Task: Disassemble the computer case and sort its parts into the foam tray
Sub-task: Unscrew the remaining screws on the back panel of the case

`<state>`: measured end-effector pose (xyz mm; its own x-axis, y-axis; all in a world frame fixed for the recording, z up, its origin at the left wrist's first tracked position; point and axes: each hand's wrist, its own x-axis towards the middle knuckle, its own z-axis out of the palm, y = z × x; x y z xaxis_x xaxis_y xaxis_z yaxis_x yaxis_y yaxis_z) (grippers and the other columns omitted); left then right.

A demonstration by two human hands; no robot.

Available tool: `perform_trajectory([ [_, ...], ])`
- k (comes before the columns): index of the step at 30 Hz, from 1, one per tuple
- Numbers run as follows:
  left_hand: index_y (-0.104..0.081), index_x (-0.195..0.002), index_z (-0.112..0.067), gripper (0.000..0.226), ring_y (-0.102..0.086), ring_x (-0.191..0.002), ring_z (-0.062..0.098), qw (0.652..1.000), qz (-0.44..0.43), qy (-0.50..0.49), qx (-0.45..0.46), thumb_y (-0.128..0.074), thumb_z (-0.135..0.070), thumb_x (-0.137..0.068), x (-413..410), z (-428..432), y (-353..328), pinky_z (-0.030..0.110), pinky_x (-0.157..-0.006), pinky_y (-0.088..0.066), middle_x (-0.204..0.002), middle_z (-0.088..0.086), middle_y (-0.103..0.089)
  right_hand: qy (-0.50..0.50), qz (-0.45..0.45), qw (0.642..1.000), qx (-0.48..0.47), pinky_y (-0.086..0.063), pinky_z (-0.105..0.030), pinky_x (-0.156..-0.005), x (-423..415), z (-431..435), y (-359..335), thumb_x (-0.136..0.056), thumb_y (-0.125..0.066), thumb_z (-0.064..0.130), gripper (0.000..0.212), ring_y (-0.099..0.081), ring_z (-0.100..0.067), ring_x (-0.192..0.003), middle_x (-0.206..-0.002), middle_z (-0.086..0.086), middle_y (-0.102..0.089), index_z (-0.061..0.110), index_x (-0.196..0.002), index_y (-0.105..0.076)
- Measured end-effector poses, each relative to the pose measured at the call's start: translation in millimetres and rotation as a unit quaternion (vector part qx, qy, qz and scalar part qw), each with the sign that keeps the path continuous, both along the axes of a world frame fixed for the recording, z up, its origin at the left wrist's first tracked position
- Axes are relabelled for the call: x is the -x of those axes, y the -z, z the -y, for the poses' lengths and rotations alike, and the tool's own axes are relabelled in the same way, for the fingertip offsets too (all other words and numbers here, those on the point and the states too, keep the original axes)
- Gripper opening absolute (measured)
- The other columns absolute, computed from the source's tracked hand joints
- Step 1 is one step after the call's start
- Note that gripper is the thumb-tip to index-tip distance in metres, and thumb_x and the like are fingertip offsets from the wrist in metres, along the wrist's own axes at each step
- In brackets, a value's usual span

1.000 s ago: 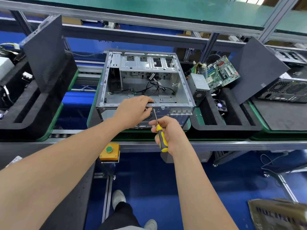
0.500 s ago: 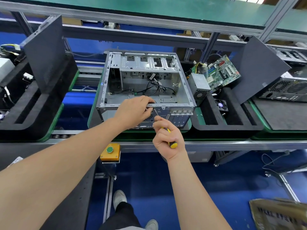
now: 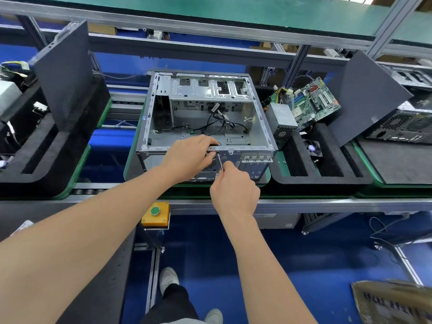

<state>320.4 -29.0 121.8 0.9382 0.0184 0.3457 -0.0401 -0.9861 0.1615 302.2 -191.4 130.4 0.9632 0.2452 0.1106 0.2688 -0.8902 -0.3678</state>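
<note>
The worktop [image 3: 327, 203], a long metal-railed line, runs just beyond both grips. On it, directly under them, the open computer case [image 3: 257, 127] lies on its side, with loose black cables inside. To the right of the right grip [image 3: 233, 188] a dark side panel [image 3: 364, 94] leans upright at the far end of the black foam tray [image 3: 304, 181], which sits just beside the case. Near the person's feet, well below and right of the grips, a cardboard box [image 3: 392, 302] bears print too blurred to read. In the tray a green motherboard [image 3: 313, 101] stands tilted, a grey power supply [image 3: 281, 120] stands against the case wall, and a small fan [image 3: 312, 148] lies flat. A yellow button box [image 3: 155, 213] with a green button hangs below the left grip [image 3: 187, 157]. The left grip curls over the case's near top rail, holding it. The right grip is closed round a screwdriver [image 3: 220, 163]; only the shaft shows, tip at the rear panel just beside the left fingers.
</note>
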Motion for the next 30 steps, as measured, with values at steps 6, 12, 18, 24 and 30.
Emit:
perform_trajectory([
  [6, -0.054, -0.135, -0.022, 0.035, -0.065, -0.103, 0.019, 1.000, 0.001, 0.006, -0.008, -0.045, -0.038, -0.105, 1, 0, -1, 0.035, -0.068, -0.047, -0.126, -0.004, -0.066, -0.006, -0.109, 0.981, -0.161, -0.043, -0.030, -0.057, -14, 12, 0, -0.100, -0.052, 0.033, 0.017, -0.059, -0.017, -0.065, -0.071, 0.008, -0.064, 0.028, -0.090, -0.065],
  [12, -0.046, -0.123, -0.030, 0.022, -0.048, -0.069, 0.013, 1.000, 0.006, 0.007, 0.007, -0.047, -0.039, -0.103, 2, 0, -4, 0.031, -0.053, -0.032, -0.100, -0.008, -0.067, 0.044, -0.403, 0.829, -0.385, -0.047, -0.029, -0.046, -29, 22, -2, -0.098, -0.050, 0.026, 0.037, -0.053, -0.019, -0.048, -0.064, -0.005, -0.068, 0.011, -0.084, -0.081],
  [18, -0.052, -0.121, -0.024, 0.025, -0.066, -0.080, 0.021, 1.000, 0.022, -0.001, 0.014, -0.051, -0.039, -0.101, 1, -1, 1, 0.032, -0.056, -0.033, -0.100, -0.004, -0.070, -0.031, -0.590, 0.561, -0.580, -0.047, -0.025, -0.043, -31, 37, 9, -0.105, -0.054, 0.026, 0.024, -0.046, -0.012, -0.043, -0.074, -0.003, -0.055, 0.012, -0.093, -0.070],
  [24, -0.055, -0.133, -0.019, 0.037, -0.068, -0.101, 0.023, 1.000, 0.012, 0.000, -0.001, -0.047, -0.040, -0.103, 0, -2, 4, 0.037, -0.069, -0.049, -0.120, 0.001, -0.069, -0.013, -0.661, 0.219, -0.718, -0.032, -0.019, -0.031, -24, 31, 14, -0.115, -0.028, 0.022, 0.035, -0.029, -0.010, -0.028, -0.057, -0.001, -0.047, 0.004, -0.103, -0.056],
  [30, -0.057, -0.134, -0.019, 0.037, -0.066, -0.108, 0.021, 1.000, 0.003, 0.001, -0.015, -0.047, -0.040, -0.104, 0, -3, 3, 0.037, -0.072, -0.051, -0.128, -0.001, -0.066, -0.011, -0.568, 0.526, -0.633, -0.027, -0.023, -0.034, -27, 28, 12, -0.109, -0.049, 0.020, 0.018, -0.035, -0.014, -0.029, -0.059, 0.000, -0.045, 0.006, -0.109, -0.061],
])
